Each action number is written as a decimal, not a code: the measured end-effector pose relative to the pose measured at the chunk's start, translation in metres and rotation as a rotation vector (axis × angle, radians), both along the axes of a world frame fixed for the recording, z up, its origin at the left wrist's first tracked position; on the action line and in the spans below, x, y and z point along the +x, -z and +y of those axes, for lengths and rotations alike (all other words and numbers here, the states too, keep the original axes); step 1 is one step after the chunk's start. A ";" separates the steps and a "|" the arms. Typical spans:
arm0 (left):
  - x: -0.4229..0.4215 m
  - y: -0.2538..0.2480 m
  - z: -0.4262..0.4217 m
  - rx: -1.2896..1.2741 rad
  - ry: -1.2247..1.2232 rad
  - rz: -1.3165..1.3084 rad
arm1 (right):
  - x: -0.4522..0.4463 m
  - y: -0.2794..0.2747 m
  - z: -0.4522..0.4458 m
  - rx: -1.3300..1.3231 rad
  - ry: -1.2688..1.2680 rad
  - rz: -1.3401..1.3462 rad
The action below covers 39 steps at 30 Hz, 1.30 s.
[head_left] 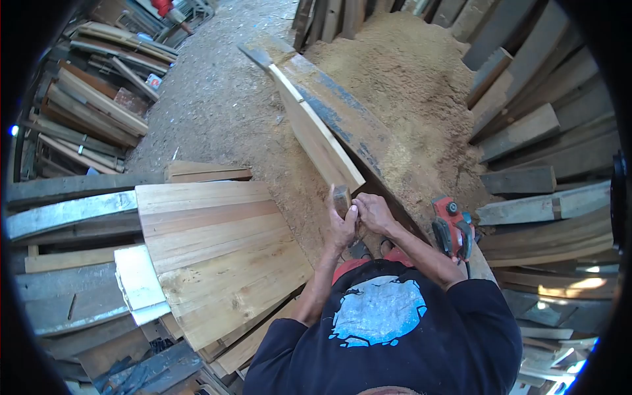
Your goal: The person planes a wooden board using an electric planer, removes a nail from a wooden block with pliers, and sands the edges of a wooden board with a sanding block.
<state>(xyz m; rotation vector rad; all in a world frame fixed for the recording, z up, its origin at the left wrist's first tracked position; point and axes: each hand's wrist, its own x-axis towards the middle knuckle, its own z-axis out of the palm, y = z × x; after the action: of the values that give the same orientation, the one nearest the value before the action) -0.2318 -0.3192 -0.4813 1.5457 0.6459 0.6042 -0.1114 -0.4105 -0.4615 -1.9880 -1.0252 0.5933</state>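
Any lettering on the red power tool (449, 224) is too small to read; the dark shirt (454, 329) carries a pale blue printed patch.

The pale board (319, 135) stands on its long edge, its light narrow edge facing up. Its long axis runs from the near end, just beyond the hands, toward 11 o'clock. The small brown block (342, 199) has its long axis roughly along 12 to 6 o'clock.

The block sits at 12 o'clock from the left hand (342, 227), held within its narrow grip between thumb and fingers. The right hand (373, 212) is at about 2 o'clock from the left, its fingers bent in near the left thumb; whether it holds anything cannot be told. The board's near end lies at 12 o'clock from both hands, and contact with the fingers cannot be made out.

Right beside the board, on its right, runs the blue-stained bench (342, 108), also pointing toward 11 o'clock. From the hands, the red power tool is at 3 o'clock, the wide jointed panel (224, 250) between 8 and 9, and the sawdust heap (401, 72) between 12 and 1.
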 end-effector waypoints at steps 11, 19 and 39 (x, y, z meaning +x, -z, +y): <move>0.014 0.009 -0.016 -0.774 0.282 -0.120 | 0.014 0.000 -0.100 0.020 0.369 0.195; 0.067 -0.034 -0.067 -1.018 0.748 0.009 | 0.007 -0.017 -0.238 -0.120 0.773 0.136; 0.195 -0.023 -0.440 -1.012 0.884 0.194 | -0.171 0.222 -0.940 -0.946 1.546 0.085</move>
<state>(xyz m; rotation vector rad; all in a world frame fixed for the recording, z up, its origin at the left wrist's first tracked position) -0.0369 -0.7588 -0.4587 0.7683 0.2567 -0.5078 -0.2827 -1.3501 -0.6837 -2.7044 1.1531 0.2088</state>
